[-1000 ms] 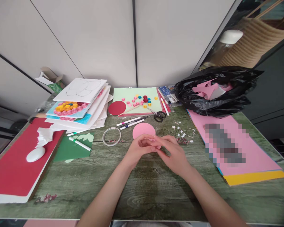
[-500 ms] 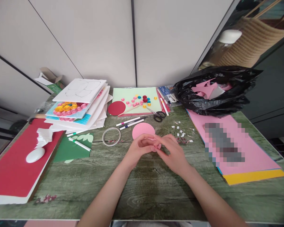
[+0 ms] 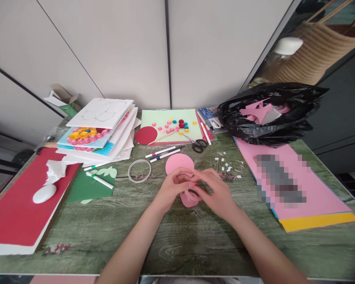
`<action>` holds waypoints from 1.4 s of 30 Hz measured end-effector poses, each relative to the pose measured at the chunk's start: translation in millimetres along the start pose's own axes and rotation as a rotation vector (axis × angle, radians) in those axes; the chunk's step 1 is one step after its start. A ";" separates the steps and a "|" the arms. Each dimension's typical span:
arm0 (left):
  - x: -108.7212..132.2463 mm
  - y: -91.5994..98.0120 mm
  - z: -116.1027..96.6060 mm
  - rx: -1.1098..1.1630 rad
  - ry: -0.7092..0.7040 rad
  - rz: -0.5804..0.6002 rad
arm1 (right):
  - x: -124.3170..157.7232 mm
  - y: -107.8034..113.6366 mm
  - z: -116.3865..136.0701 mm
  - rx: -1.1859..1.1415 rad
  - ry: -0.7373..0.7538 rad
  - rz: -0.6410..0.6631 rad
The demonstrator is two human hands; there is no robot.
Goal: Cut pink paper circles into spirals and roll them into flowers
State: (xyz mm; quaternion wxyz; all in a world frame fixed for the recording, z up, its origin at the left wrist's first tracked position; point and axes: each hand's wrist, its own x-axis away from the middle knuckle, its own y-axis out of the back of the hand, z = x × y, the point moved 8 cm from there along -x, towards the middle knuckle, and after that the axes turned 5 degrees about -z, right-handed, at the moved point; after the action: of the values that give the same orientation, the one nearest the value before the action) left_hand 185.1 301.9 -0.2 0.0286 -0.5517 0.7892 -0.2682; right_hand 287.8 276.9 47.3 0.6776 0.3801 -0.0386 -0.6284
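A curled pink paper strip (image 3: 189,201) hangs in a loop below my fingertips, over the middle of the table. My left hand (image 3: 174,185) pinches it from the left, thumb and fingers closed. From the right, my right hand (image 3: 214,189) grips it with thumb and forefinger; the two hands' fingertips meet. The pinched part is mostly hidden by the fingers. Just beyond them lies a flat pink paper circle (image 3: 180,162). A roll of tape (image 3: 139,161) lies to the left of it. Scissors (image 3: 199,146) with black handles lie behind.
Several rolled paper flowers (image 3: 171,129) and a red circle (image 3: 146,135) lie on pale green paper. Markers (image 3: 165,154) sit in front. Stacked boards (image 3: 97,114) and red paper (image 3: 26,201) stand left. A black bag (image 3: 239,134) and pink sheets (image 3: 319,197) are right. White scraps (image 3: 223,165) lie nearby.
The pink strip now drops in a wide loop below my fingers, where before only a small piece showed between them. My hands have stayed in nearly the same place.
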 end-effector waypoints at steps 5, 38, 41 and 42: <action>-0.3 -0.2 2.1 0.003 0.004 0.002 | 0.8 -4.5 -0.8 0.009 -0.014 0.048; 0.1 0.1 4.8 -0.023 0.016 -0.006 | -0.5 -1.8 -0.9 -0.017 -0.028 0.033; -0.3 1.0 3.4 -0.039 -0.007 -0.017 | 0.0 -6.4 -2.5 0.006 -0.045 0.083; -0.4 1.2 2.9 -0.047 -0.017 -0.022 | 0.3 -7.7 -3.3 0.018 -0.051 0.098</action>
State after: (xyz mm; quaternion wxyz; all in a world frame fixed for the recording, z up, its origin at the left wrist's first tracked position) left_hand 185.2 301.4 -3.4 0.0194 -0.5631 0.7889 -0.2453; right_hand 283.2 278.8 40.5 0.7030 0.3677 -0.0804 -0.6035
